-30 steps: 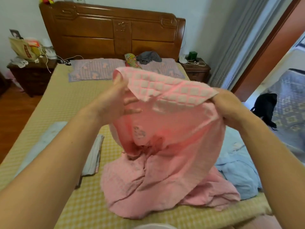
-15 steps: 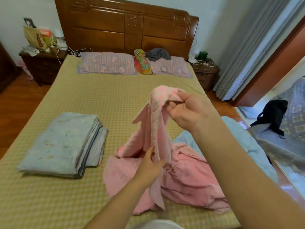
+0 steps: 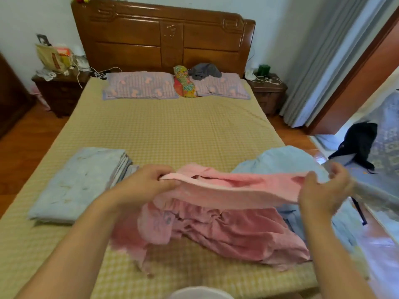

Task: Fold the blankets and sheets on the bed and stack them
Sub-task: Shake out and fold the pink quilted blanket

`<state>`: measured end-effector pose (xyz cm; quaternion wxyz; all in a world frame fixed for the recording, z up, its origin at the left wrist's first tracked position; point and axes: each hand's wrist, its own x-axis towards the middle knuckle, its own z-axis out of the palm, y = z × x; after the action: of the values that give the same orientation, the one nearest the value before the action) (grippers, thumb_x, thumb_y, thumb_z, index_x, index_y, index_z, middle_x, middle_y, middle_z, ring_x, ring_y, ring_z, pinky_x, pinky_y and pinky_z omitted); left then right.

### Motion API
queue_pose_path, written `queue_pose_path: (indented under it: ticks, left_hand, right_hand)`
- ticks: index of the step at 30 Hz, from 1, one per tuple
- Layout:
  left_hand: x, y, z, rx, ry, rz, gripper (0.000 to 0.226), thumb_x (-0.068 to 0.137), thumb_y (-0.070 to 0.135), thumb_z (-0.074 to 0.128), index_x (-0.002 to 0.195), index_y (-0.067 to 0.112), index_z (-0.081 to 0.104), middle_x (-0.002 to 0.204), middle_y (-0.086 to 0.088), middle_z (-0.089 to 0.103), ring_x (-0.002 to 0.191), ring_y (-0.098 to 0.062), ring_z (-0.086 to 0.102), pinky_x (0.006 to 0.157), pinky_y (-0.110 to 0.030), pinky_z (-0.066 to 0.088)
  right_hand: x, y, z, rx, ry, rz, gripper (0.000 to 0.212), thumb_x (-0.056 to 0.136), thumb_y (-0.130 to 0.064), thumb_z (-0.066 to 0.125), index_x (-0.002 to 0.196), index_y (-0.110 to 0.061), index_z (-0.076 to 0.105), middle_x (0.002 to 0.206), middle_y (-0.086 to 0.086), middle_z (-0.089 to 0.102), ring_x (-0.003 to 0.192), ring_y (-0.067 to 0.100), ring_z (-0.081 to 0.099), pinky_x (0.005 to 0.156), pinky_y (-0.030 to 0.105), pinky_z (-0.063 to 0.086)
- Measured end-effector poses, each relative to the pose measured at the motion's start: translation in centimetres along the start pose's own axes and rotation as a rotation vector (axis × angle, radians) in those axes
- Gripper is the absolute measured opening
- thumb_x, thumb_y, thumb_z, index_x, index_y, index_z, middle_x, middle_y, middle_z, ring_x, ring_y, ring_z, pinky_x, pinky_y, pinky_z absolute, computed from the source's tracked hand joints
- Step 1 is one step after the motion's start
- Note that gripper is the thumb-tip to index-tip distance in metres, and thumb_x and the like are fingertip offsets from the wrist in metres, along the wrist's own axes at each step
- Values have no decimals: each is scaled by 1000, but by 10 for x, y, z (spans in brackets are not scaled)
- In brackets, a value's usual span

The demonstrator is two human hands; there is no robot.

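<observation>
A pink blanket lies crumpled near the foot of the bed. Its upper edge is stretched level between my hands. My left hand grips the left end of that edge with curled fingers. My right hand pinches the right end. A folded pale-blue blanket stack rests on the bed to the left. A loose light-blue sheet is bunched behind and to the right of the pink one, partly hidden by it.
Two pillows and a colourful bolster lie at the wooden headboard. Nightstands flank the bed. A curtain and an open doorway are to the right, with a black bag on the floor.
My hands have moved apart and lowered. The pink edge that hung bunched from my right hand is now spread sideways between both hands.
</observation>
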<state>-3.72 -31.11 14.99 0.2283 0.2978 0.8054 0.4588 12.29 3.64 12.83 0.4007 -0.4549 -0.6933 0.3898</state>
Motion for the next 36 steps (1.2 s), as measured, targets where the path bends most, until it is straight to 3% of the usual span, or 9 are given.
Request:
queue_pose_path:
  ticks: [4,9,14,17,23,25,29,33,36]
  left_hand:
    - [3,43,102,-22,-161,3,15,94,29,66,90,17,73,78,-7,67,72,-18,59,70,-48,50]
    - [-27,77,160,39,-316,-106,27,77,40,82,98,36,65,88,11,67,78,-14,64,70,-39,53]
    - [-66,12,183,517,-517,-584,59,76,40,77,127,27,51,102,11,61,82,-10,62,66,-24,53]
    - [-81,-31,209,584,-262,-732,11,92,25,64,93,15,58,98,-6,70,82,-22,65,54,-24,41]
    - [-92,-53,188,-390,850,-664,32,86,40,54,93,17,74,105,-12,74,95,-29,68,81,-40,52]
    - [-85,-45,171,-345,924,-582,23,94,37,56,90,20,72,107,-12,72,97,-27,67,83,-39,50]
    - [-99,-48,132,444,376,-407,48,81,70,63,105,29,61,98,3,70,88,-19,65,73,-36,48]
    - [-107,-60,149,1145,-411,-486,62,77,78,51,117,32,50,108,4,67,98,-22,67,71,-34,48]
    - [-77,-60,151,1110,-183,-539,31,85,52,63,98,24,67,102,-3,68,90,-25,67,69,-33,49]
  right_hand:
    - [-90,38,28,-330,-1123,-494,92,74,-66,73,152,-46,27,153,-22,36,140,0,33,114,32,30]
    - [-53,129,15,-672,-1077,-342,34,87,-43,57,118,-32,67,125,4,69,116,25,64,93,30,45]
    - [7,119,-33,-411,-746,-175,61,70,-35,38,111,-4,70,115,24,69,111,39,63,89,39,44]
    - [13,79,-27,-231,-718,-178,35,77,-20,43,102,-12,66,102,14,71,98,30,63,74,31,37]
    - [27,15,-33,-196,-792,-361,19,84,-1,48,89,-12,63,79,-4,60,76,18,53,60,29,37]
    - [30,9,-38,-218,-987,-451,13,89,-11,56,87,-21,63,81,-13,61,78,11,57,64,29,39]
    - [32,53,-58,-855,-1561,-804,57,83,-59,69,128,-27,58,118,-8,64,105,17,59,88,30,44]
    - [27,115,-67,-1432,-1693,-968,34,89,-25,62,122,-20,57,121,9,65,90,24,56,85,35,50]
    - [46,109,-46,-1286,-1582,-754,3,95,-13,52,97,-14,54,119,16,64,89,27,55,82,33,45]
